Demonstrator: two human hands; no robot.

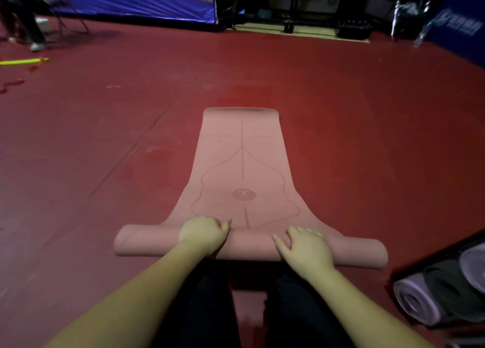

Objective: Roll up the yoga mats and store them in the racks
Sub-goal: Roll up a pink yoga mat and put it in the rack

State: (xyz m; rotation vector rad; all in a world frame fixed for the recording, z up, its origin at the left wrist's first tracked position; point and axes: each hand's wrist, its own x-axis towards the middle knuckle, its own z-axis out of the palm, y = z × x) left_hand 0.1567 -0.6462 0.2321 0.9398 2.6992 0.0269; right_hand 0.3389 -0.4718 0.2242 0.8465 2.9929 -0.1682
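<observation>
Pink mat (241, 164) is lying part-rolled on open floor (105, 137). Left hand (203, 233) is gripping it; right hand (305, 248) is pressing it, fingers splayed. Rack (446, 250) is holding rolled mats (417, 303).

One pink mat (241, 164) and three rolled mats (417, 303).

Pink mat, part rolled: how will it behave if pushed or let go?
Likely floppy: the pink mat lies flat on the floor. Its rolled end is round, so it should roll under the left hand and right hand. May unroll if released.
</observation>
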